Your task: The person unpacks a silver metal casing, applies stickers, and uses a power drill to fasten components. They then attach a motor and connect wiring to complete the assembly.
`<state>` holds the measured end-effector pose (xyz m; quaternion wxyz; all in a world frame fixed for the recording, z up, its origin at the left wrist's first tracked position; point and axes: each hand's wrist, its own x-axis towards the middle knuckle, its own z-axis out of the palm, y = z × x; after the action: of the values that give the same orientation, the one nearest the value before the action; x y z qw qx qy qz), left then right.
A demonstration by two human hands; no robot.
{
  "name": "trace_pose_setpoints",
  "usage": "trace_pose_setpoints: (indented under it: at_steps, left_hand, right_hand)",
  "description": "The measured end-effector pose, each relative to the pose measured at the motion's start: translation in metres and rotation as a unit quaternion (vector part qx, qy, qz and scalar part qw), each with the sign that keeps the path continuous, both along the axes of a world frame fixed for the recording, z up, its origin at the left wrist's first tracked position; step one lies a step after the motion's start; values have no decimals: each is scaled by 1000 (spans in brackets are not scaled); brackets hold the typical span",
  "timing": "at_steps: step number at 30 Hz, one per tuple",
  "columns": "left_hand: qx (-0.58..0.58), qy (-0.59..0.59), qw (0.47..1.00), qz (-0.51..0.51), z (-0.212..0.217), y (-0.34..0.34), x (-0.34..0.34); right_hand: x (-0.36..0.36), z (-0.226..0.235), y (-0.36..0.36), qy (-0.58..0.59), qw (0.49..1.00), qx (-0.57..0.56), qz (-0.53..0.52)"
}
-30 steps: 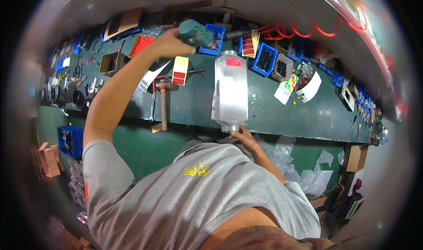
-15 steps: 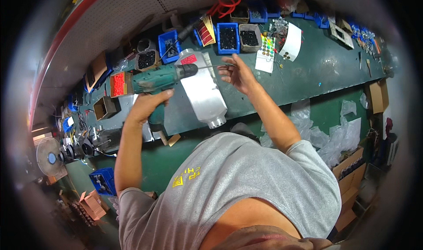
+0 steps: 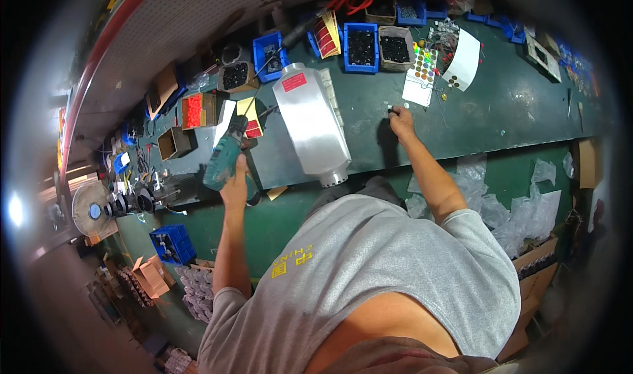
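My left hand [image 3: 235,181] is wrapped round the grip of a green cordless drill [image 3: 223,161], left of a silver metal housing [image 3: 308,120]. The drill's long thin bit points away over a yellow and red label sheet [image 3: 250,115]. The housing lies on the green workbench [image 3: 369,143] with a red label at its far end and a round outlet at its near end. Over the bench to the right, my right hand [image 3: 401,123] is closed, fingertips pinched at a small dark thing too small to name. Small pale discs [image 3: 405,105] lie beside those fingertips.
Blue bins [image 3: 361,68] and boxes of small black parts [image 3: 396,64] line the bench's far side. A sheet of round stickers [image 3: 418,92] lies beyond my right hand. At the left stand a box of red parts [image 3: 193,112] and a fan [image 3: 91,209].
The drill has moved left off the housing, and its bit has swung from pointing right to pointing away. My right hand has left the bit, moved right and down to the bench, and closed.
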<state>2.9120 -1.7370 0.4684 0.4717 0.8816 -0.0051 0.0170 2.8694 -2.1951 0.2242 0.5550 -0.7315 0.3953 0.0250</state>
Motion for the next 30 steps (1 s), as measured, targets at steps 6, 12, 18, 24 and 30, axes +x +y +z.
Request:
trace_pose_setpoints:
  at_steps: [6,12,18,24,30]
  left_hand:
    - [17,26,994,105,-99,27,-6]
    - [260,11,961,-92,-165,29,5]
    - [337,65,929,-140,-189,22,15]
    - [130,-110,964,-205,-169,-6,119]
    - [26,12,954,-297,-112,-127,234]
  right_hand:
    - [-20,-10,8,-65,981,-181,-4]
    - [-79,53,71,23,979,185,-76]
    - [-124,88,157,95,846,475,-222]
    - [-125,105,200,78,811,548,-186]
    - [-120,104,209,43,808,556,-188]
